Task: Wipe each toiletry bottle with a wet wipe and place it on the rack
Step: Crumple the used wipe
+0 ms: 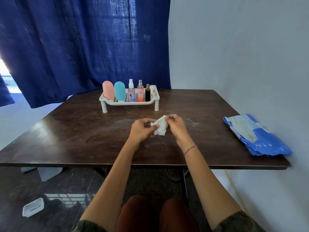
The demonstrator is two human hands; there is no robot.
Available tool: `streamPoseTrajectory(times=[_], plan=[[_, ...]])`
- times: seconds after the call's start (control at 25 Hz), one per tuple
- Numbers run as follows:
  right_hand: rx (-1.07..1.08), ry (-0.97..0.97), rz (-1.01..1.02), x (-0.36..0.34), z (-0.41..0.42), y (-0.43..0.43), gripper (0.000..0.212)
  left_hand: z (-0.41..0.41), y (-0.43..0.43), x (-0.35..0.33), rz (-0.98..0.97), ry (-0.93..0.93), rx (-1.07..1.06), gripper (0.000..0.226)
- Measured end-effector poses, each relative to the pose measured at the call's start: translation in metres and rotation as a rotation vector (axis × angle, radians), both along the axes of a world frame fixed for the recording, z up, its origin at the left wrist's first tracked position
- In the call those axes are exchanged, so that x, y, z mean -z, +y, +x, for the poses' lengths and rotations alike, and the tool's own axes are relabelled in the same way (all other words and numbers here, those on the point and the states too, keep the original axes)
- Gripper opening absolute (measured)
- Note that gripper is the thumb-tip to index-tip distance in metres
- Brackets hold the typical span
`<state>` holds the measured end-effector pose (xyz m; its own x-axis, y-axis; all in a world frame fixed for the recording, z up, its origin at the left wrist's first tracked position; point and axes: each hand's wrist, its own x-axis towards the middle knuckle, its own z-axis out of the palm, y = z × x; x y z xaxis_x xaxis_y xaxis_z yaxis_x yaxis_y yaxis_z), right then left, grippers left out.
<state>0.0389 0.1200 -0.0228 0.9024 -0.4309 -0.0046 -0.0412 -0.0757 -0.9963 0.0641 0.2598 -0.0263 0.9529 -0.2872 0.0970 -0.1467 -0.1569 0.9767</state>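
A crumpled white wet wipe (160, 126) is pinched between my left hand (142, 129) and my right hand (175, 124), just above the middle of the dark wooden table (75, 134). At the table's far side stands a white plastic rack (107, 99). Upright in a row on it are a pink bottle (108, 90), a teal bottle (119, 91), a clear spray bottle (131, 92), a pink-orange spray bottle (140, 92) and a small black bottle (147, 93). Both hands are well in front of the rack.
A blue wet-wipe pack (255, 136) lies at the table's right edge, next to the white wall. A blue curtain hangs behind the table. A clear plastic container (33, 207) sits on the floor at lower left.
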Motion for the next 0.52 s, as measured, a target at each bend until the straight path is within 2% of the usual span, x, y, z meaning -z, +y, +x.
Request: streamPoseTrajectory(times=[0.08,0.2,0.28,0.4,0.48,0.52], plan=[[-0.011,-0.025,0.016,-0.003,-0.008,0.001,0.010,0.001,-0.001,0.002,0.036,-0.064,-0.034,0.021],[-0.153,-0.032,-0.029,-0.003,-0.018,0.001,0.044,-0.001,-0.003,0.002,0.046,-0.108,-0.059,0.024],[-0.168,-0.038,-0.018,0.001,-0.020,-0.002,0.053,-0.004,-0.007,0.001,0.018,-0.096,-0.102,0.023],[-0.035,-0.053,0.262,0.006,-0.020,-0.008,0.035,-0.010,-0.013,0.002,-0.071,-0.081,-0.118,0.024],[0.025,-0.045,0.341,0.007,-0.023,-0.012,0.018,-0.012,-0.016,0.006,-0.092,-0.088,-0.084,0.025],[0.018,-0.043,0.357,0.007,-0.024,-0.013,0.016,-0.012,-0.017,0.008,-0.089,-0.100,-0.063,0.025]])
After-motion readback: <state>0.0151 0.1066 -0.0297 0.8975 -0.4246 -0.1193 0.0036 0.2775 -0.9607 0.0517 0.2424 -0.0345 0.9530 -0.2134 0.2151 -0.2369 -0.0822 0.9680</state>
